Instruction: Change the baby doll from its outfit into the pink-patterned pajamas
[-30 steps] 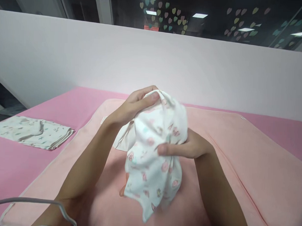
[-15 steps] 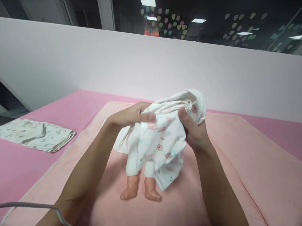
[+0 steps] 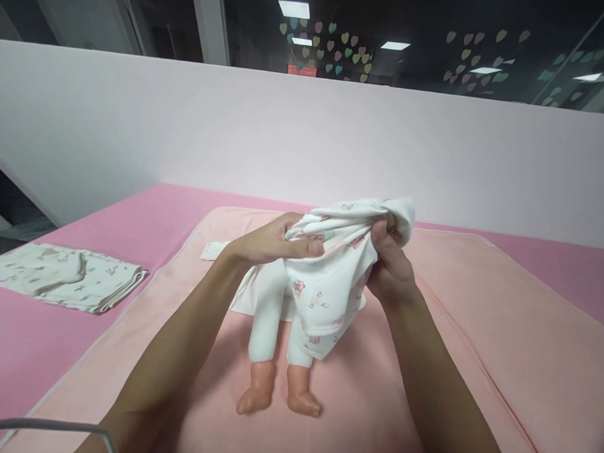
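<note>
Head view: the left hand, thumb on top, pinched the left side of a printed cloth while the right hand gripped its bunched right end, over a doll on the pink blanket. A folded cloth lay left.

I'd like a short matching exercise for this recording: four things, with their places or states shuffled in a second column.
Things
1. pink-printed cloth
2. doll's feet
3. folded cloth
4. heart stickers

Places or states
A. at the left, on the pink surface
B. on dark glass
C. held by left hand and right hand
D. bare, below white legs

Pairs: 1-C, 2-D, 3-A, 4-B
</note>
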The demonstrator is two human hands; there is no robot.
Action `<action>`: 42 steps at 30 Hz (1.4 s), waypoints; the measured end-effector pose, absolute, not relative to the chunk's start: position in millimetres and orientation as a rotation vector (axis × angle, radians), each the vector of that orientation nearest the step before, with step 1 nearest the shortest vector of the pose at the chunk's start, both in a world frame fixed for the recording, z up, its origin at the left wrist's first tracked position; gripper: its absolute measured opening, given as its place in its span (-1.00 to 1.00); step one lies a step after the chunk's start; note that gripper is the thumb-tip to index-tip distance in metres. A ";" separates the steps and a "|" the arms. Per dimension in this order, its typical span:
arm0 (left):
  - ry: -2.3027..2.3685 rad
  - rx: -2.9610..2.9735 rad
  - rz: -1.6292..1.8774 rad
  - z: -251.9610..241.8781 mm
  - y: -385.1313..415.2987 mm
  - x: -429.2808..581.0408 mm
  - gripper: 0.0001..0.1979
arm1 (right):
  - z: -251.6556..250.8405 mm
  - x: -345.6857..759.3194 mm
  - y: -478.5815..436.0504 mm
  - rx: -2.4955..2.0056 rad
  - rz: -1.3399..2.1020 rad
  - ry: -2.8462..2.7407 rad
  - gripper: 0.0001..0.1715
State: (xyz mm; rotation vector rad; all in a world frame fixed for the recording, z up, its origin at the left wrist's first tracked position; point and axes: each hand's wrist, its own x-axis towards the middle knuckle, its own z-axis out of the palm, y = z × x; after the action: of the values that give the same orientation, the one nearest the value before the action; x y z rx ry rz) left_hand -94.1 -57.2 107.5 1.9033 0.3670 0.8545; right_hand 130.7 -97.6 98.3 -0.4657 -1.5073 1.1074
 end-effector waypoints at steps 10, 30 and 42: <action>0.379 1.827 0.894 108.9 -52.4 -111.5 -0.39 | 123.5 134.1 -127.0 -0.655 1.277 -2.088 -0.62; 0.322 1.774 0.791 119.8 -73.3 -91.5 -0.53 | 103.1 143.2 -102.0 -0.466 1.428 -1.672 -0.30; 0.217 1.418 0.932 120.8 -90.2 -99.6 -0.62 | 128.1 125.5 -132.3 -0.723 1.288 -1.694 -0.43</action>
State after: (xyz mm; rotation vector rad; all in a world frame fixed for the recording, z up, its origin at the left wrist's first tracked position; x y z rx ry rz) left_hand -99.6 -90.2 120.8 1.4175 0.2167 0.9322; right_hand 125.5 -132.3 128.1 -0.7234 -1.6935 1.2876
